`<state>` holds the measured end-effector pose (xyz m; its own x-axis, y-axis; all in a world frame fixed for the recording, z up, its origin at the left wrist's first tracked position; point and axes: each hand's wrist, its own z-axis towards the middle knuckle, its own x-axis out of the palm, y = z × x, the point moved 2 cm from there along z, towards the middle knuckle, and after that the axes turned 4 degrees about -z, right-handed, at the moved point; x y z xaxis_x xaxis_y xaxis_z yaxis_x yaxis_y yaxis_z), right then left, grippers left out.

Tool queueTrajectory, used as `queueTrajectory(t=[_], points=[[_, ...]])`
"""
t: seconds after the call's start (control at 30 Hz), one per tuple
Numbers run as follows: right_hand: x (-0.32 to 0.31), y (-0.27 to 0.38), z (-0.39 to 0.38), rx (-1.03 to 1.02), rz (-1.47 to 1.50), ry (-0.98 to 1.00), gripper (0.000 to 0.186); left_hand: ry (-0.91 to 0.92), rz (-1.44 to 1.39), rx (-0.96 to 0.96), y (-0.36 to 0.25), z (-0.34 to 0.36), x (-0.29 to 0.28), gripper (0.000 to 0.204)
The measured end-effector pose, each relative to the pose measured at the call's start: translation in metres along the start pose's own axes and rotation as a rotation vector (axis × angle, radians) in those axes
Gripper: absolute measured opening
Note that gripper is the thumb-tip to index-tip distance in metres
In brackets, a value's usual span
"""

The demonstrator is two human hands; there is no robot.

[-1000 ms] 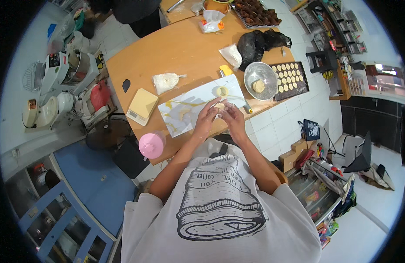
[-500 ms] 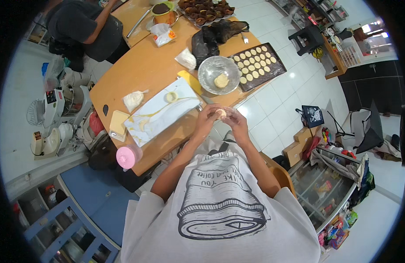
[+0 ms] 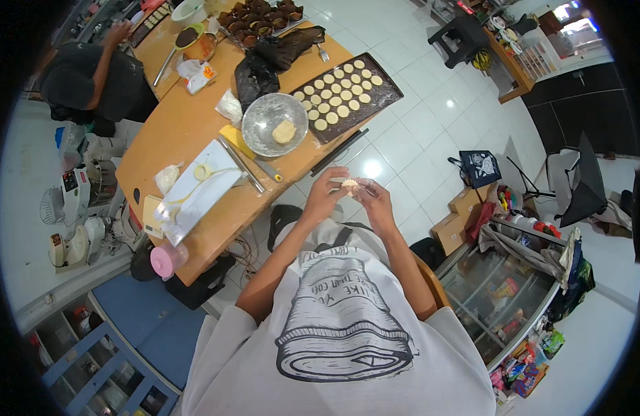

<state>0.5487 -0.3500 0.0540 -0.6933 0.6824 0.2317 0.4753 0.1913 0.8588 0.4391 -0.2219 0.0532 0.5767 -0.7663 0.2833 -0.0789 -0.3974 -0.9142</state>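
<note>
Over the gap between the table and my lap, both hands hold a small fluted tart shell of pale dough [image 3: 350, 186]. My left hand [image 3: 325, 194] grips its left side between thumb and fingers. My right hand [image 3: 377, 204] pinches the opposite side, and some fingers are hidden. On the table, a clear bowl [image 3: 253, 132] holds a lump of dough [image 3: 284, 131]. Beside it lies a dark baking tray [image 3: 389, 96] with several pale dough rounds. A white marbled board [image 3: 188, 213] carries a pale ring-like piece [image 3: 203, 171], with a metal rolling pin [image 3: 241, 163] along its edge.
A pink-lidded container [image 3: 169, 261] stands at the near left table corner. A black plastic bag [image 3: 256, 80] and brown cups [image 3: 254, 24] sit further back. Another person in dark clothes [image 3: 91, 76] is at the far left. Cardboard boxes [image 3: 453, 232] stand on the floor to the right.
My view has swung right, so the table and everything on it now sit further left. Both hands still hold the tart shell, slightly shifted. The other person's raised hand now shows.
</note>
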Motion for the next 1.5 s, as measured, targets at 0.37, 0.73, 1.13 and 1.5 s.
queueTrajectory(t=[0.37,0.73,1.13,1.5], points=[[-0.006,0.027,0.061,0.023,0.074,-0.025,0.027,0.088,0.159,0.031,-0.029,0.071,-0.004,0.052],[-0.034,0.09,0.141,0.035,0.155,-0.169,0.031,0.193,0.105,0.054,-0.074,0.18,-0.01,0.046],[-0.133,0.122,0.314,0.219,-0.258,0.077,0.037,-0.337,-0.048,-0.104,-0.001,0.212,-0.055,0.032],[-0.188,0.128,0.459,0.126,-0.896,0.56,0.027,-0.798,-0.398,-0.228,0.049,0.233,0.043,0.037]])
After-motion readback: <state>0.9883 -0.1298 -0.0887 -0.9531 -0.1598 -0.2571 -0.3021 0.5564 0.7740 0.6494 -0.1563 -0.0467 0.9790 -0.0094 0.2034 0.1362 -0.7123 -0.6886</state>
